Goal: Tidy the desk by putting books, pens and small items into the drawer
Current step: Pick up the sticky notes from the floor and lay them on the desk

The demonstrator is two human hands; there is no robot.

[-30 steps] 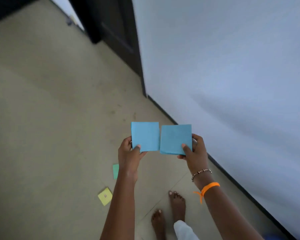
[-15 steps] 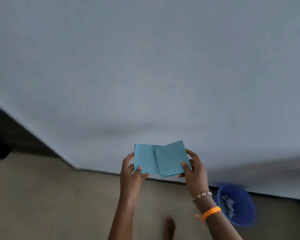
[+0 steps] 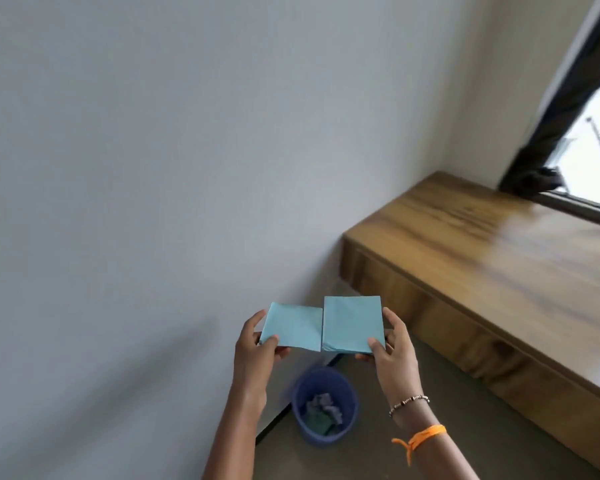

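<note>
I hold two light blue square paper pads side by side in front of me. My left hand [image 3: 257, 351] grips the left blue pad [image 3: 291, 325] at its lower left corner, thumb on top. My right hand [image 3: 390, 348] grips the right blue pad [image 3: 352, 322], a thicker stack, at its right edge. The pads' inner edges touch. The wooden desk [image 3: 492, 258] stands to the right under a window, its top bare and glossy. Drawer fronts [image 3: 440, 317] run along its side; they look shut.
A blue waste bin [image 3: 324, 405] with crumpled paper stands on the floor below my hands, against the white wall [image 3: 187, 168]. A dark curtain [image 3: 561, 109] hangs by the window at upper right. Brown floor shows between the bin and the desk.
My view has swung right from the floor and doorway, along the wall, to the desk and bin. The overlapped pads have been pulled apart to lie side by side again.
</note>
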